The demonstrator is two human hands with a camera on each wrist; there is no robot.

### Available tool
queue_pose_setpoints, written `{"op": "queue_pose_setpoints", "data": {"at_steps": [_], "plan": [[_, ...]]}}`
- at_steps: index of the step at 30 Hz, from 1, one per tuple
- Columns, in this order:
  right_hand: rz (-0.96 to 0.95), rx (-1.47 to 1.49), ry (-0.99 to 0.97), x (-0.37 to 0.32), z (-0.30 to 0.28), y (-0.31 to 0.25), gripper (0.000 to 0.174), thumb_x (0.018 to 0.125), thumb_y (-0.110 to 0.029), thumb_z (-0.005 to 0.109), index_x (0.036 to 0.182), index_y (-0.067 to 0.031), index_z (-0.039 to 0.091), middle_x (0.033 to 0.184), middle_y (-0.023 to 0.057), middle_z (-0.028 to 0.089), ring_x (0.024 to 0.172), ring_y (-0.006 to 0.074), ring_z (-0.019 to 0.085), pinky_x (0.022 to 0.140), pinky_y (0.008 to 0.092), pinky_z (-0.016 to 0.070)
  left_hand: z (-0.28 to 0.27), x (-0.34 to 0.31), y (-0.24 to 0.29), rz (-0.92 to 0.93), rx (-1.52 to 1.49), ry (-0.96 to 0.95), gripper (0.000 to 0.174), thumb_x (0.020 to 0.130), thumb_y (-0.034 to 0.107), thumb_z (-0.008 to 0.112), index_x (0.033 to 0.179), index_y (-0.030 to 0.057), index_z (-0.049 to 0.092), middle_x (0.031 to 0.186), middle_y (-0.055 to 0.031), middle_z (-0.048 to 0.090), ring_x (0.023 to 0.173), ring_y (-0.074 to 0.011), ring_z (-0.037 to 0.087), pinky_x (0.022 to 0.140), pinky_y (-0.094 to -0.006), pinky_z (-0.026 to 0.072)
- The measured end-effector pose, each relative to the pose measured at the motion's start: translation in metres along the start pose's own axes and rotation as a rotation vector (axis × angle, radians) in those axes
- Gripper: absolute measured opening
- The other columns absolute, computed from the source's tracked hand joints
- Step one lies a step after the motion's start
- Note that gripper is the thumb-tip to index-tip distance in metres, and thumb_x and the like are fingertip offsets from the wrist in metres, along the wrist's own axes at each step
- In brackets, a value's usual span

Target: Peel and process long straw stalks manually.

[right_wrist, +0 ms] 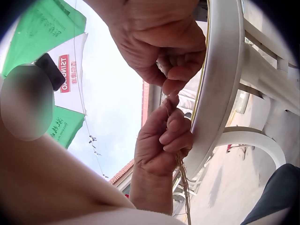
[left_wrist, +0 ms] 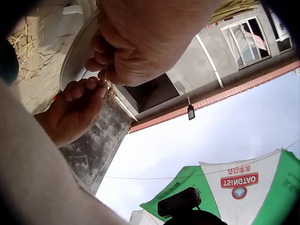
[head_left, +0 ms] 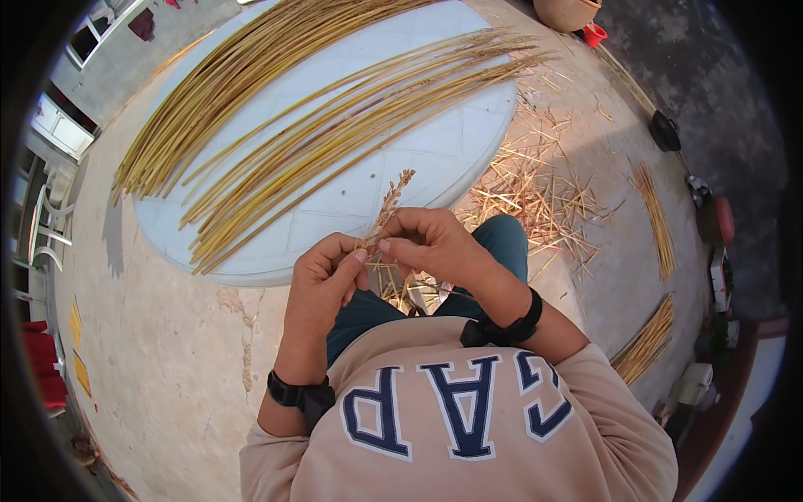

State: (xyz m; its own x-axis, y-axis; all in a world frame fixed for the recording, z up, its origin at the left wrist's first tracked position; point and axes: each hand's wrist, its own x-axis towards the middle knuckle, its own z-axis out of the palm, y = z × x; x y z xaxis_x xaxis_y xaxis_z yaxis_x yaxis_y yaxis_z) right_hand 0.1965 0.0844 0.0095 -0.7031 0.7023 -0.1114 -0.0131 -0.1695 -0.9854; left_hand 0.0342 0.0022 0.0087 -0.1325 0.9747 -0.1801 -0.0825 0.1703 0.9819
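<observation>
Filling six o'clock in the head view is a beige sweatshirt [head_left: 468, 418] lettered GAP, with a dark strap [head_left: 301, 397] on the left wrist and another on the right. Just past it, near the centre, the left grip [head_left: 320, 280] has thumb and fingers curled round the base of a dry, seed-tipped sprig [head_left: 391, 203]. The right grip [head_left: 439, 244] meets it from two o'clock, thumb and fingertips pinched together at the sprig's base. The sprig's tip points towards twelve, seen against the near rim of the pale desk [head_left: 326, 201].

On that desk, a loose row of long stalks [head_left: 335, 138] lies towards eleven, and beyond it is a thicker bundle [head_left: 226, 75]. On the ground at two o'clock are scattered straw pieces [head_left: 544, 180]; one bound-looking sheaf [head_left: 655, 222] lies at three, another [head_left: 648, 339] at four. Farther out, a white chair [head_left: 52, 222] stands at nine and a clay pot [head_left: 565, 12] at one. The left wrist view shows a grey wall [left_wrist: 187, 65] and a green-and-white umbrella [left_wrist: 213, 174].
</observation>
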Motion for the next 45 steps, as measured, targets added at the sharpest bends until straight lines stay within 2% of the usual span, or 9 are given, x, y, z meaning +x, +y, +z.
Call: {"op": "queue_pose_setpoints", "data": {"at_steps": [8, 24, 26, 27, 29, 33, 35, 39, 45], "plan": [[-0.524, -0.816, 0.350, 0.004, 0.011, 0.016, 0.010, 0.070, -0.009, 0.061, 0.074, -0.0024, 0.054, 0.068, 0.0140, 0.058, 0.055, 0.0310, 0.056, 0.049, 0.0348, 0.0462, 0.002, 0.003, -0.008, 0.014, 0.000, -0.012, 0.011, 0.086, 0.015, 0.056, 0.086, 0.0046, 0.061, 0.055, 0.0010, 0.051, 0.043, 0.0005, 0.031, 0.040, -0.0146, 0.0198], [-0.631, -1.067, 0.499, 0.004, -0.006, 0.015, 0.009, 0.068, -0.006, 0.060, 0.072, -0.0038, 0.052, 0.062, 0.0097, 0.054, 0.052, 0.0265, 0.056, 0.045, 0.0350, 0.0449, 0.006, 0.003, -0.006, 0.033, -0.036, -0.065, 0.013, 0.086, 0.016, 0.056, 0.082, 0.0040, 0.060, 0.054, 0.0008, 0.051, 0.043, 0.0003, 0.032, 0.040, -0.0153, 0.0201], [-0.429, -0.977, 0.779, 0.009, -0.049, 0.014, 0.008, 0.070, -0.008, 0.061, 0.072, -0.0023, 0.056, 0.060, 0.0117, 0.055, 0.052, 0.0277, 0.056, 0.046, 0.0355, 0.0450, -0.002, -0.001, -0.006, 0.011, -0.056, -0.066, 0.013, 0.086, 0.015, 0.056, 0.082, 0.0036, 0.060, 0.054, 0.0008, 0.051, 0.043, 0.0002, 0.032, 0.040, -0.0156, 0.0203], [-0.297, -0.824, 0.764, 0.005, -0.057, 0.006, 0.009, 0.071, -0.010, 0.062, 0.073, -0.0015, 0.059, 0.059, 0.0123, 0.056, 0.051, 0.0292, 0.056, 0.048, 0.0365, 0.0451, -0.007, -0.001, -0.008, 0.017, -0.052, -0.034, 0.012, 0.085, 0.014, 0.056, 0.085, 0.0030, 0.061, 0.054, 0.0003, 0.051, 0.043, 0.0001, 0.033, 0.040, -0.0155, 0.0208], [-0.221, -0.948, 0.503, -0.003, -0.062, -0.002, 0.011, 0.077, -0.009, 0.060, 0.083, 0.0009, 0.062, 0.062, 0.0095, 0.058, 0.050, 0.0142, 0.053, 0.048, 0.0264, 0.0414, -0.012, -0.003, -0.010, 0.013, -0.048, -0.003, 0.012, 0.085, 0.012, 0.056, 0.087, 0.0024, 0.063, 0.054, -0.0001, 0.052, 0.043, 0.0000, 0.034, 0.039, -0.0155, 0.0213], [-0.337, -1.162, 0.303, -0.007, -0.050, 0.000, 0.011, 0.078, -0.007, 0.061, 0.085, 0.0007, 0.062, 0.065, 0.0080, 0.058, 0.051, 0.0113, 0.051, 0.048, 0.0253, 0.0405, -0.006, 0.001, -0.009, 0.024, -0.023, -0.007, 0.018, 0.084, 0.010, 0.057, 0.099, 0.0018, 0.062, 0.058, -0.0012, 0.056, 0.045, -0.0009, 0.038, 0.041, -0.0154, 0.0266], [-0.275, -0.844, 0.282, -0.011, -0.035, -0.009, 0.012, 0.074, -0.009, 0.063, 0.085, -0.0030, 0.062, 0.076, 0.0122, 0.062, 0.061, 0.0260, 0.059, 0.055, 0.0333, 0.0463, -0.003, 0.001, -0.010, 0.051, -0.031, 0.010, 0.019, 0.083, 0.008, 0.056, 0.100, 0.0016, 0.063, 0.058, -0.0025, 0.057, 0.043, -0.0004, 0.036, 0.040, -0.0150, 0.0257], [-0.006, -0.296, 0.116, -0.013, -0.020, -0.016, 0.018, 0.078, -0.016, 0.067, 0.086, 0.0005, 0.062, 0.074, 0.0058, 0.061, 0.061, 0.0106, 0.058, 0.049, 0.0235, 0.0438, -0.001, 0.000, -0.006, 0.042, 0.058, -0.007, 0.019, 0.084, 0.008, 0.056, 0.100, 0.0013, 0.063, 0.059, -0.0025, 0.057, 0.044, -0.0004, 0.037, 0.040, -0.0151, 0.0271], [0.110, -0.019, 0.099, -0.005, -0.011, -0.005, 0.022, 0.080, -0.017, 0.066, 0.088, 0.0024, 0.062, 0.069, 0.0041, 0.061, 0.054, 0.0064, 0.055, 0.046, 0.0193, 0.0414, 0.005, 0.000, -0.007, 0.044, 0.072, -0.053, 0.018, 0.085, 0.009, 0.055, 0.100, 0.0013, 0.061, 0.063, -0.0022, 0.059, 0.047, -0.0008, 0.041, 0.042, -0.0150, 0.0299]]}}
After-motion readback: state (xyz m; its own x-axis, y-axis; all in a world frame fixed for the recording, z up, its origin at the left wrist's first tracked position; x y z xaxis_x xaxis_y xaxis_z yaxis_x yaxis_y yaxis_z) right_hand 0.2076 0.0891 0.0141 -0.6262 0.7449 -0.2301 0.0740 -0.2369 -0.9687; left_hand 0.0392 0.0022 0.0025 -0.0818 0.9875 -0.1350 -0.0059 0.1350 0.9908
